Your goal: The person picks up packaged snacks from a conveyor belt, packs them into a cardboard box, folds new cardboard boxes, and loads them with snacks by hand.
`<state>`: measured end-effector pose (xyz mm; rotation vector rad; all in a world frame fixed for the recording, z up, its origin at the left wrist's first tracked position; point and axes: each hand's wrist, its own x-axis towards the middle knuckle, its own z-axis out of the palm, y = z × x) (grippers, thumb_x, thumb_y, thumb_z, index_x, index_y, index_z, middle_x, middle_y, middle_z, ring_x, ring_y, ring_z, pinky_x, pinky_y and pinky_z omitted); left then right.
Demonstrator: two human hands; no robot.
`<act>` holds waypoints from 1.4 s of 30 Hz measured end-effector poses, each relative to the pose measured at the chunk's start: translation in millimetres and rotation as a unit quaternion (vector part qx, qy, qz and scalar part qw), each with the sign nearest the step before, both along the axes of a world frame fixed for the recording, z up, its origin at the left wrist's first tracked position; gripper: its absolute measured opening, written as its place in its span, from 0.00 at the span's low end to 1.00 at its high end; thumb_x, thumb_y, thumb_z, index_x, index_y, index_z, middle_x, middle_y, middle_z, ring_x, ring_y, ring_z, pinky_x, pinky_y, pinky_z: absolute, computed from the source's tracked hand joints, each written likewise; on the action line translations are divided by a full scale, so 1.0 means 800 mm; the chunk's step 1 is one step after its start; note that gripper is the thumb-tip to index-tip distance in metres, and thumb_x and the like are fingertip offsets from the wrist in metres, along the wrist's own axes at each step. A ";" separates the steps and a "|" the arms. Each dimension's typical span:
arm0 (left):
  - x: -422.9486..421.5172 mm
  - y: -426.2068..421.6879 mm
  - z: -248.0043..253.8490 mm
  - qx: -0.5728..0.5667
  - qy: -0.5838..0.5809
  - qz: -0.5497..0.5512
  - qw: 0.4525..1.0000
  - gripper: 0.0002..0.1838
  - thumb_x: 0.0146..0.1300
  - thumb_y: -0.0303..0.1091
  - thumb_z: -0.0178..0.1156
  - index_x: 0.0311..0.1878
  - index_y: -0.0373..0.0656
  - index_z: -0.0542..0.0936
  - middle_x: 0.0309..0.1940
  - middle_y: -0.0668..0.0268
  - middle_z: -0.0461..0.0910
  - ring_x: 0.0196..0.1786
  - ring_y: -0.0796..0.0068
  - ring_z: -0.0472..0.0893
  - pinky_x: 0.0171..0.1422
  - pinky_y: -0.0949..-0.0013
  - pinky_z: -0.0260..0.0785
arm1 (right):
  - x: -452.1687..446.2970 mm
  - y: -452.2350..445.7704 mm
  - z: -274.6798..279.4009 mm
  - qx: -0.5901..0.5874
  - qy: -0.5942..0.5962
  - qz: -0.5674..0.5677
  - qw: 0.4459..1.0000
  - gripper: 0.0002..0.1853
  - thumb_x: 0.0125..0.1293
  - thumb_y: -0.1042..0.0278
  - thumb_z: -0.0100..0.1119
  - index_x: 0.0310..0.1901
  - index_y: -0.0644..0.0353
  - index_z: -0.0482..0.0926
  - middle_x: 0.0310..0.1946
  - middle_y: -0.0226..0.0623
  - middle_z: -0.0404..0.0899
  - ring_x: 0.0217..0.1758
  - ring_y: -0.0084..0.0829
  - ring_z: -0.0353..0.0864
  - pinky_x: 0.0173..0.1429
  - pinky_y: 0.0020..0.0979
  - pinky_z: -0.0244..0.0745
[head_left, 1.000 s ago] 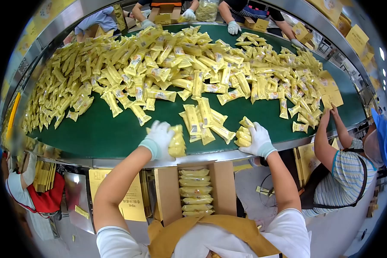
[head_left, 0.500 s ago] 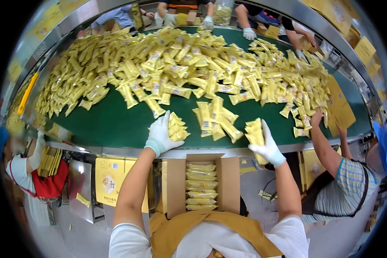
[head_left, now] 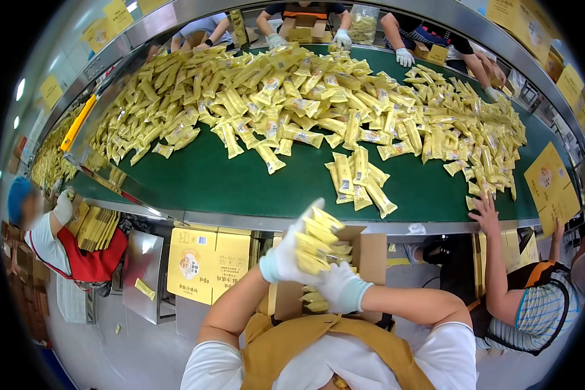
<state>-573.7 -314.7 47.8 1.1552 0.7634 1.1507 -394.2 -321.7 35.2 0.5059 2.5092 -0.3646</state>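
My left hand, in a white glove, is closed around a stack of yellow snack packets, held above the open cardboard box. Over the box opening, my right hand, also gloved, has its fingers curled against yellow packets beside the left hand's stack. Its fingertips are partly hidden. More packets show inside the box below my hands. Beyond the box, a small group of packets lies on the green conveyor belt.
A large heap of packets covers the belt's far side. Flat yellow cartons stand left of my box. Co-workers are around the belt; a bare hand reaches in at right, near a yellow carton sheet. The metal belt edge runs before me.
Both hands have moved from the belt towards me to the box, bringing packets and coming together. The view has shifted slightly. At right, the co-worker's carton sheet has moved away from the heap.
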 end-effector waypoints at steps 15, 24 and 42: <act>0.058 -0.009 -0.082 0.339 0.698 0.026 0.631 0.50 0.49 0.46 0.70 0.74 0.35 0.63 0.55 0.52 0.73 0.58 0.54 0.73 0.67 0.51 0.60 | 0.031 -0.037 -0.060 0.001 0.011 -0.057 0.998 0.42 0.58 0.41 0.68 0.69 0.57 0.69 0.51 0.50 0.81 0.51 0.47 0.85 0.51 0.48 0.77; 0.059 0.034 -0.093 0.169 0.702 -0.283 0.631 0.56 0.49 0.51 0.70 0.76 0.29 0.59 0.70 0.44 0.65 0.72 0.47 0.66 0.76 0.50 0.54 | 0.000 -0.018 -0.051 0.055 -0.081 0.030 0.995 0.43 0.56 0.25 0.63 0.68 0.46 0.74 0.44 0.41 0.85 0.47 0.41 0.86 0.48 0.42 0.76; 0.027 0.257 -0.061 0.253 0.730 -0.062 0.632 0.55 0.46 0.64 0.71 0.76 0.55 0.62 0.72 0.56 0.66 0.80 0.44 0.54 0.79 0.32 0.44 | 0.026 0.253 -0.092 0.208 0.326 -0.399 0.831 0.50 0.50 0.58 0.67 0.77 0.55 0.57 0.69 0.54 0.66 0.74 0.69 0.59 0.74 0.54 0.62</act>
